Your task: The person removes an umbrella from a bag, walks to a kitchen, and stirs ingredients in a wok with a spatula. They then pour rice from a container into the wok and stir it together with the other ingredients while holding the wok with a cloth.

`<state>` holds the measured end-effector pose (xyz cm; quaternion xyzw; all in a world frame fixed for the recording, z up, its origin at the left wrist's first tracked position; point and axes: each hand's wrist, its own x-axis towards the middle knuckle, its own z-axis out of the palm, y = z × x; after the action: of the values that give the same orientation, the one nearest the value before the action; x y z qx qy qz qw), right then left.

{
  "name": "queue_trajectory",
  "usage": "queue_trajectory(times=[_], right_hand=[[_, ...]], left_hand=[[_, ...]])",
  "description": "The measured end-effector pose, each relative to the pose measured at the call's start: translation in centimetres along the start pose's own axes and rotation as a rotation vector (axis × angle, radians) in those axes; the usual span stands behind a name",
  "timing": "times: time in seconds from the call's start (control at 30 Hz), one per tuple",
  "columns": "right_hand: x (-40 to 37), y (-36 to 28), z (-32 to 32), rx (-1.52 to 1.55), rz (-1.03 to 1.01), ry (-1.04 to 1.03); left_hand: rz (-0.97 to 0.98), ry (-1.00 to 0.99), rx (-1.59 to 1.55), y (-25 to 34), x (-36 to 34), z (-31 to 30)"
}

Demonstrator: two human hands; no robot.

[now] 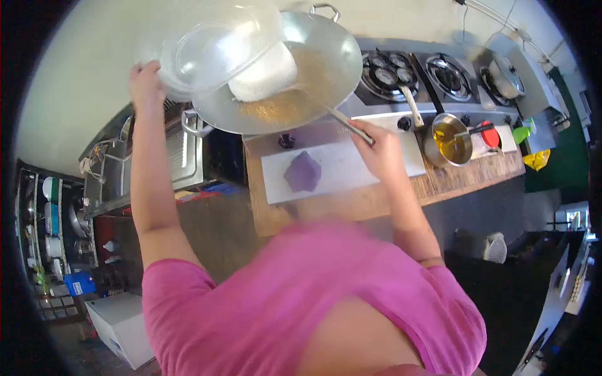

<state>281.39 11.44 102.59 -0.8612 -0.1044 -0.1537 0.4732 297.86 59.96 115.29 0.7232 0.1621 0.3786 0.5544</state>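
My left hand [147, 88] grips the rim of a large clear plastic bowl [200, 47], tilted over a wide metal wok [345, 53]. A white, rice-like mass [266, 72] is at the bowl's lower edge and reaches into the wok. Golden-brown bits in liquid [273, 108] lie in the wok below it. My right hand [381, 150] is closed around the metal handle of a long cooking utensil [348, 124]. Its working end is inside the wok and I cannot make out its shape.
A purple cloth [303, 171] lies on a white board [348, 164] before the wok. Right of my right hand are a pot of yellow oil [448, 141], a red lid [490, 135] and a small pan with a handle [411, 106]. A covered pot [505, 75] sits farther right.
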Motion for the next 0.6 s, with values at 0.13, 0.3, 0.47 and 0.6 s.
queue_trajectory(times=[0.13, 0.3, 0.47, 0.6], right_hand=[[1.0, 1.3, -1.6, -0.058, -0.046, -0.077], [4.6, 2.0, -3.6, -0.078, -0.096, -0.126], [9.2, 1.2, -5.5, -0.130, -0.135, -0.246], [12.7, 0.7, -6.0, -0.113, -0.302, -0.285]], left_hand=[[-0.276, -0.212, -0.293, -0.4, -8.9, -8.1], [-0.556, -0.297, -0.389, 0.3, -25.1, -11.8], [-0.740, -0.482, -0.429, -0.1, -34.4, -10.0], [-0.754, -0.530, -0.412, -0.5, -39.8, -3.7]])
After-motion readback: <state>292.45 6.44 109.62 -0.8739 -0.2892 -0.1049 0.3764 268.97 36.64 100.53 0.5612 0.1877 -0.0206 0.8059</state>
